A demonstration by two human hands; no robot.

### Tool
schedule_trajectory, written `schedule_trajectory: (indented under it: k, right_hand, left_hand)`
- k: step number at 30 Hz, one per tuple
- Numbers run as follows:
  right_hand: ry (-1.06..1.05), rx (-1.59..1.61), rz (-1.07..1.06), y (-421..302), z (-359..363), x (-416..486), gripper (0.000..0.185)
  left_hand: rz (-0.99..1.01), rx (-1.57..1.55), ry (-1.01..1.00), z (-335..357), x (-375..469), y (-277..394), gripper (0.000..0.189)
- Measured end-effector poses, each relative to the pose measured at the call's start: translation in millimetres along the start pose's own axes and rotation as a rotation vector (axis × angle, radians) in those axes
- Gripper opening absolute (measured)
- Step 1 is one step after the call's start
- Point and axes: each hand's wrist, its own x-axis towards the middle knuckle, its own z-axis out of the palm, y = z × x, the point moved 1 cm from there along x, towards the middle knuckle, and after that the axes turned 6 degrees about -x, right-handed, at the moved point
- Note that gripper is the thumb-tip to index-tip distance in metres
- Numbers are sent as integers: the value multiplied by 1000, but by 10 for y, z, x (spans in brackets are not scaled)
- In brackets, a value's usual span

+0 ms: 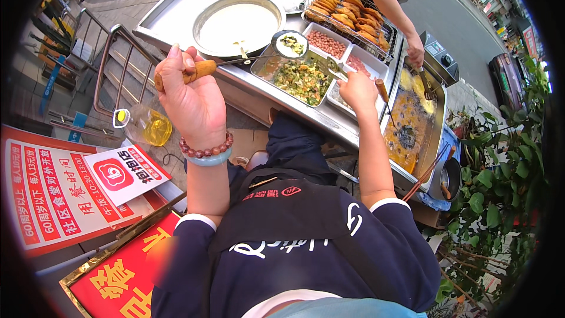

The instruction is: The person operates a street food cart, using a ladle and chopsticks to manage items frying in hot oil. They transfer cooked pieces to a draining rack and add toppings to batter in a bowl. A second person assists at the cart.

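My left hand (192, 92) is closed around the wooden handle of a long-stemmed ladle-shaped mold (290, 44), which holds white batter topped with chopped greens. Below and beside the mold is a metal tray of chopped vegetable filling (304, 80). My right hand (358, 90) grips a metal spoon (336, 69) over the filling's right edge. The large basin of white batter (239, 22) stands behind the mold's stem. Another wooden-handled tool (382, 90) stands just right of my right hand, its thin stem reaching the oil fryer (408, 128), where a dark round piece and yellow pieces float.
Trays of peanuts (325, 43) and pink meat pieces (358, 64) adjoin the filling. Fried pastries (348, 15) fill a wire rack. Another person's hand (415, 51) holds a spatula (426, 86) at the fryer. An oil jug (148, 124) stands at left; a pan (446, 179) lies right.
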Motion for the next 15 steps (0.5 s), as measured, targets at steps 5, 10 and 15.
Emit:
schedule_trajectory:
  k: [5, 10, 15]
  right_hand:
    - [-146, -62, -120, -233, 348, 236, 39]
    - [-179, -69, -158, -425, 599, 423, 30]
    - [-155, -41, -151, -362, 685, 343, 28]
  left_hand:
    - [15, 3, 3, 47, 11, 24, 11]
    - [-16, -14, 16, 52, -36, 89, 13]
    - [-2, 21, -4, 37, -56, 60, 13]
